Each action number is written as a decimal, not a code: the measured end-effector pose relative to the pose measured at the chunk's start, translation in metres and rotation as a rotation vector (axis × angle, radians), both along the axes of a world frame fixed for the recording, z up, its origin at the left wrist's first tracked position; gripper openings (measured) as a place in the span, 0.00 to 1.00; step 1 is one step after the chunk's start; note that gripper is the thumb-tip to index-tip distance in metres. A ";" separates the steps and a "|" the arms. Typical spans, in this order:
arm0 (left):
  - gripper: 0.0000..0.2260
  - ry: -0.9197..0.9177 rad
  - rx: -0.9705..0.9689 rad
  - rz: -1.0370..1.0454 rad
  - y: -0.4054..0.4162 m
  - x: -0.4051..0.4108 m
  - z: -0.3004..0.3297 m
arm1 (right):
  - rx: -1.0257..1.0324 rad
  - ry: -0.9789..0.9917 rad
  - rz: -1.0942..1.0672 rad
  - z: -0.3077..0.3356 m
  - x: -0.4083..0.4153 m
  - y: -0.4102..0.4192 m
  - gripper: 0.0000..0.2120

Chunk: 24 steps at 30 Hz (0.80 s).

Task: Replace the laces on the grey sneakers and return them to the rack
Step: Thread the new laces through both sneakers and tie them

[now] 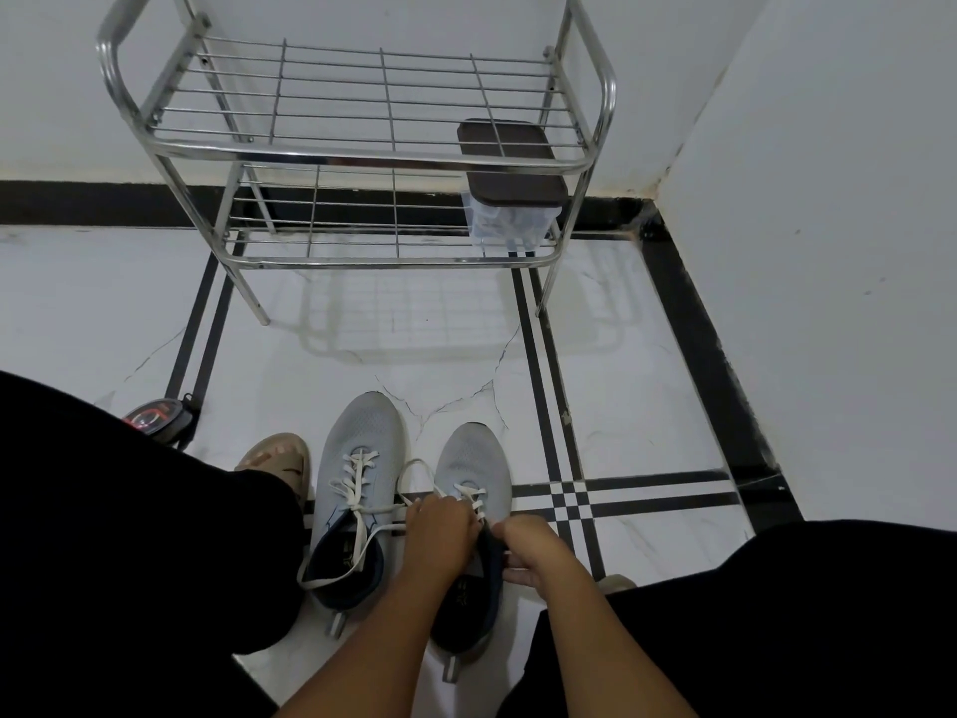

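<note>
**Both hands at the right sneaker's laces**

Bare forearms reach down from the bottom edge, between two black-clad knees. Left hand sits over the tongue of the right sneaker, fingers curled in a closed grip on its white lace. Right hand is beside it, at the shoe's collar, fingers curled and pinching there; whether that grip holds lace or only the dark collar edge I cannot tell.

Both grey sneakers stand side by side on the white tiled floor, toes pointing at the rack. Left sneaker is laced in white up to the top eyelets, untied, with one loose lace end looping over its dark collar and another running across toward the left hand. A tan slipper shows just left of it, partly under a knee, and a dark round object with red marks lies further left.

Ahead stands the steel rack, well apart from the shoes, both wire shelves bare save for a clear box with a brown lid on the lower shelf's right end.
</note>
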<state>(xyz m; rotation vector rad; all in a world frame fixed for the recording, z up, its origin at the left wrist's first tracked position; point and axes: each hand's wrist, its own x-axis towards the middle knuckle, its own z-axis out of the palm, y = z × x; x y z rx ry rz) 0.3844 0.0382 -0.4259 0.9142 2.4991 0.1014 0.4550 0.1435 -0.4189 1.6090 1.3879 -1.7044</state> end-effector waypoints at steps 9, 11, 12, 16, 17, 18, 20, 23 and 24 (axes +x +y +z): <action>0.23 -0.015 0.110 0.315 -0.020 0.020 0.005 | 0.083 0.012 -0.178 0.002 -0.003 -0.001 0.10; 0.25 -0.017 0.102 0.388 -0.029 0.024 0.008 | 0.118 0.097 -0.343 0.013 0.003 0.009 0.11; 0.25 -0.028 0.103 0.409 -0.032 0.026 0.008 | 0.161 0.142 -0.456 0.018 0.006 0.020 0.12; 0.15 -0.140 0.179 0.481 -0.036 0.022 0.012 | 0.818 0.189 -1.091 0.060 0.000 0.078 0.10; 0.13 -0.149 0.187 0.468 -0.037 0.022 0.014 | 0.984 0.223 -1.075 0.070 -0.003 0.083 0.10; 0.13 -0.148 0.186 0.456 -0.037 0.020 0.016 | 1.083 0.252 -0.951 0.078 -0.009 0.083 0.09; 0.13 -0.144 0.180 0.440 -0.038 0.019 0.017 | 1.068 0.217 -0.558 0.076 -0.017 0.068 0.07; 0.17 -0.173 0.203 0.401 -0.037 0.020 0.018 | 0.681 0.090 0.260 0.046 -0.009 0.029 0.08; 0.18 -0.186 0.219 0.373 -0.037 0.020 0.018 | 0.569 0.052 0.462 0.034 -0.003 0.014 0.08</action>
